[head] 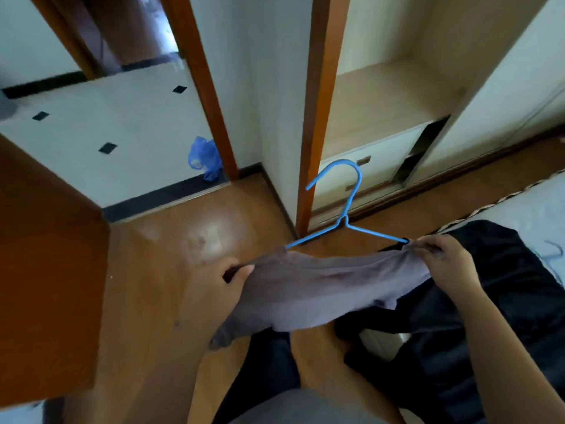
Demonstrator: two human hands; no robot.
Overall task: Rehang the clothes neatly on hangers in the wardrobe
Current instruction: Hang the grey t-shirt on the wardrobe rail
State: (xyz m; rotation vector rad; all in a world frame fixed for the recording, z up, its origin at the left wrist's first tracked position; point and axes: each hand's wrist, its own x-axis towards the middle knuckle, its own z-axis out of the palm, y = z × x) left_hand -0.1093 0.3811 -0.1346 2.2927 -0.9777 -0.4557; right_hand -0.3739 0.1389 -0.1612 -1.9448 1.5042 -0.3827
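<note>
A blue hanger [348, 206] sticks up in front of me, hook uppermost, with a grey-purple garment [321, 286] stretched across its lower part. My left hand [227, 280] pinches the garment's left end, where the hanger's arm disappears into the cloth. My right hand [443, 258] pinches the right end, at the hanger's other tip. The garment's lower edge sags toward my legs. Beyond the hanger stands the open wardrobe [385, 96], its pale shelf bare.
A dark garment [501, 301] lies heaped on the bed [526, 206] at the right, with another blue hanger [553, 252] beside it. An orange wooden door [46, 270] stands at the left. A blue plastic bag [204, 157] sits on the tiled floor past the doorway.
</note>
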